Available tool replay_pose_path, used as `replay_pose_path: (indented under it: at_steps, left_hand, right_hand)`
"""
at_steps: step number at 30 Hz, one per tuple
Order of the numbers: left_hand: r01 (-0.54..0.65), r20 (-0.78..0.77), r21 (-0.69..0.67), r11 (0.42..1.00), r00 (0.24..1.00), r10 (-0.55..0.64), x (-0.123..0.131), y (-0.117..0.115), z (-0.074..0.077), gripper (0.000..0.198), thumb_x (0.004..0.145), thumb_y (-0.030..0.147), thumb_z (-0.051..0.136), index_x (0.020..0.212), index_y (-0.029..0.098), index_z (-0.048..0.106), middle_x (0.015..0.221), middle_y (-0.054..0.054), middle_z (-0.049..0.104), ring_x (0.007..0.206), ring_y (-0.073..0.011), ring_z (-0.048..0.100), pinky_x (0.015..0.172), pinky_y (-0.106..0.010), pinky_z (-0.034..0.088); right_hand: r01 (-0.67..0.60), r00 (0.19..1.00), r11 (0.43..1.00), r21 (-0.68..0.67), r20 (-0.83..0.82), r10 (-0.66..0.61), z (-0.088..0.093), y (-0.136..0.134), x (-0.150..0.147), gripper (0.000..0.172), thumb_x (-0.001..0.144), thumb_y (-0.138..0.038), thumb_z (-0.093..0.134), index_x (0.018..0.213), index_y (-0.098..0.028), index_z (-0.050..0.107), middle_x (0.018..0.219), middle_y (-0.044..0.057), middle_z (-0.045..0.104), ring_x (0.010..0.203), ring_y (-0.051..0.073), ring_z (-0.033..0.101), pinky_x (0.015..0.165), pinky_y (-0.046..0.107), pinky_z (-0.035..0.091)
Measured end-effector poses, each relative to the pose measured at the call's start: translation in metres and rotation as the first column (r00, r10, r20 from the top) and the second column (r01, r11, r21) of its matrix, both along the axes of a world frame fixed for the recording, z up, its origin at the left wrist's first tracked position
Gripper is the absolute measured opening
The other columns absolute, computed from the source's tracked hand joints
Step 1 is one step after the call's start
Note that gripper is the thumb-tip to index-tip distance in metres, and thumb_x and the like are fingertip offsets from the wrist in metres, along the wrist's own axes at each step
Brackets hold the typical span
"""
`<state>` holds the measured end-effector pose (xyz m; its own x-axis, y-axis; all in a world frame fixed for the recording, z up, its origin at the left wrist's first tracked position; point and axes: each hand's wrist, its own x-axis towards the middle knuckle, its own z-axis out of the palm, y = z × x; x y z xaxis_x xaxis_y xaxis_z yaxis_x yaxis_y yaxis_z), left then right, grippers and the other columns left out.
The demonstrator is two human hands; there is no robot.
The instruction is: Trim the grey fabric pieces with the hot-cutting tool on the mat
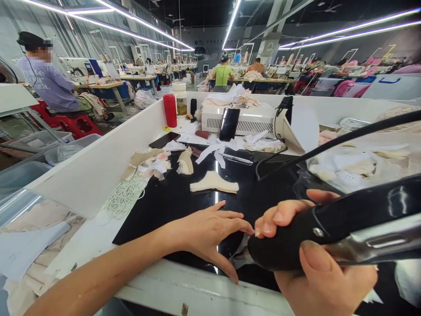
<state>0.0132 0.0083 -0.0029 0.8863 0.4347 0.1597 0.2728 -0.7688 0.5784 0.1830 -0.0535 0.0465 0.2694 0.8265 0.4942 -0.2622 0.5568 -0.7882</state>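
Observation:
My right hand (315, 254) is wrapped round a thick black corded hand tool (289, 241) with a screw and a slotted metal lever along its side. The tool's exact kind does not show. My left hand (213, 228) is open, palm down, its fingers spread over the black worktop (164, 224) just left of the tool's front end. Its fingertips come close to the tool; whether they touch it I cannot tell. Beneath the tool's front lies a partly hidden pale, see-through piece (243, 254). A cream padded fabric piece (213, 182) lies beyond my left hand.
Light green cords (126, 195) and fabric scraps (149, 162) lie at left. Behind are a phone (229, 124), a white vented machine (210, 116), a red bottle (170, 110) and white strips (217, 151). A black cable (345, 136) crosses at right. Other people sit at sewing tables beyond.

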Motion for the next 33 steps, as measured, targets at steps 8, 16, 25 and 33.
replay_pose_path:
  at_steps: [8, 16, 25, 33]
  left_hand:
    - [0.001, -0.013, -0.018, 1.0, 1.0, -0.002, 0.001, -0.001, 0.0, 0.091, 0.082, 0.046, 0.092, 0.156, 0.021, 0.045, 0.157, -0.016, 0.059, 0.156, -0.0346, 0.045, 0.128, -0.075, 0.018]
    - [0.055, 0.013, 0.046, 0.997, 0.998, -0.055, -0.014, 0.008, -0.002, 0.021, 0.096, 0.035, 0.081, 0.11, 0.024, 0.07, 0.163, -0.009, 0.055, 0.157, -0.0357, 0.043, 0.131, -0.068, 0.02]
    - [-0.191, -0.04, 0.381, 0.905, 0.974, 0.223, -0.032, 0.025, 0.001, 0.028, 0.105, 0.006, 0.052, 0.109, 0.022, 0.074, 0.156, -0.009, 0.061, 0.154, -0.0319, 0.047, 0.131, -0.067, 0.023]
    - [-0.282, 0.122, 0.185, 0.941, 0.957, 0.263, -0.018, 0.006, 0.0, 0.031, 0.101, 0.029, 0.074, 0.129, 0.017, 0.072, 0.138, -0.013, 0.069, 0.13, -0.0275, 0.062, 0.116, -0.045, 0.052]
  right_hand:
    - [-0.002, 1.0, 1.0, -0.028, 0.002, 0.003, -0.003, 0.001, -0.001, 0.039, 0.086, -0.036, 0.086, 0.119, -0.029, 0.066, 0.081, -0.003, 0.069, 0.064, 0.018, 0.065, 0.06, 0.035, 0.062]
    - [0.233, 0.967, 0.97, -0.07, -0.087, -0.238, 0.019, 0.015, 0.022, 0.048, 0.065, -0.031, 0.093, 0.107, -0.027, 0.071, 0.073, -0.006, 0.07, 0.056, 0.018, 0.062, 0.052, 0.033, 0.059]
    - [0.311, 0.949, 0.95, -0.019, -0.057, -0.311, 0.014, 0.022, 0.034, 0.043, 0.069, -0.028, 0.091, 0.107, -0.027, 0.072, 0.073, -0.005, 0.071, 0.059, 0.018, 0.064, 0.053, 0.033, 0.058]
    - [0.209, 0.977, 0.977, 0.037, -0.051, -0.207, 0.002, 0.029, 0.022, 0.044, 0.083, -0.032, 0.09, 0.119, -0.027, 0.067, 0.083, -0.004, 0.072, 0.065, 0.016, 0.067, 0.061, 0.032, 0.058]
